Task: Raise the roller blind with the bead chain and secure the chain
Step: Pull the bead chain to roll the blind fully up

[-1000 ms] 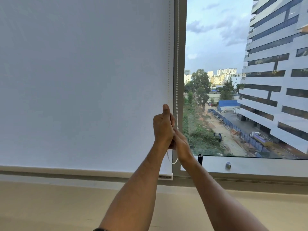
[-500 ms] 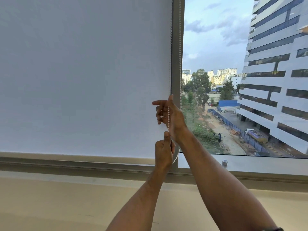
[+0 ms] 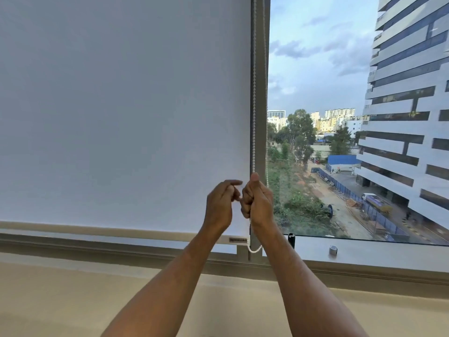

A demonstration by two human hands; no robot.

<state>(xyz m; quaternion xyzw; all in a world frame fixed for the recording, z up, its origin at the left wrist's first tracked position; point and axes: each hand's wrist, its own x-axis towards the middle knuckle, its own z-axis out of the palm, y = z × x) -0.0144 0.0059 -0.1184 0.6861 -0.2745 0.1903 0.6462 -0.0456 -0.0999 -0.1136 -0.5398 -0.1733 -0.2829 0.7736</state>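
Note:
The white roller blind (image 3: 121, 105) covers the left pane, and its bottom bar (image 3: 97, 231) hangs just above the window frame. A white bead chain (image 3: 254, 93) runs down the blind's right edge to a loop (image 3: 254, 250) near the sill. My right hand (image 3: 258, 203) is a fist closed on the front strand of the chain, thumb up. Just left of it, my left hand (image 3: 220, 205) has loosely curled fingers with nothing in them, its index finger pointing toward the right hand.
A grey mullion (image 3: 262, 117) stands behind the chain. The right pane is uncovered glass. On its lower frame sit a black handle (image 3: 291, 239) and a small metal knob (image 3: 333, 250). A beige sill (image 3: 73, 300) runs below.
My right hand closed on the chain high up and pulled it down. My left hand let go of the chain and rose beside the right. The blind's bottom bar sits slightly above the frame.

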